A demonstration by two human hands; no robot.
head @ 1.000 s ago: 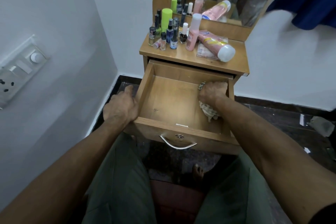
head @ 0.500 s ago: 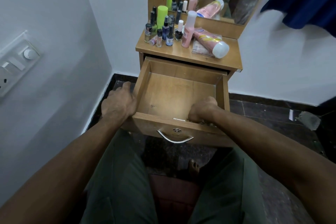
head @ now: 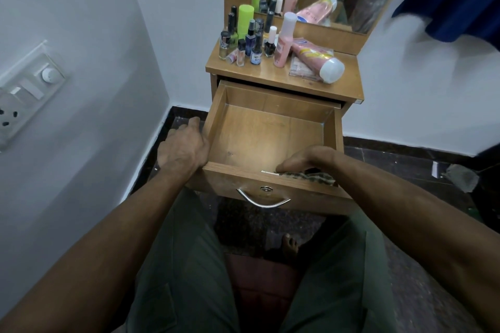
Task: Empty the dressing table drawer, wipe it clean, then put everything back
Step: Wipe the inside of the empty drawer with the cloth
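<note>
The soft, limp checked cloth [head: 311, 176] is pressed by the right hand [head: 303, 161] at the drawer's [head: 270, 138] front edge, while the left hand [head: 184, 147] grips the drawer's left wall; bunching suits it best.

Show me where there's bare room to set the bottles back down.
The drawer floor is bare from its back wall to the near edge, where the right hand holds a cloth. The left hand grips its left wall. The tabletop is crowded with bottles and a lying pink tube; only its front strip is bare.
</note>
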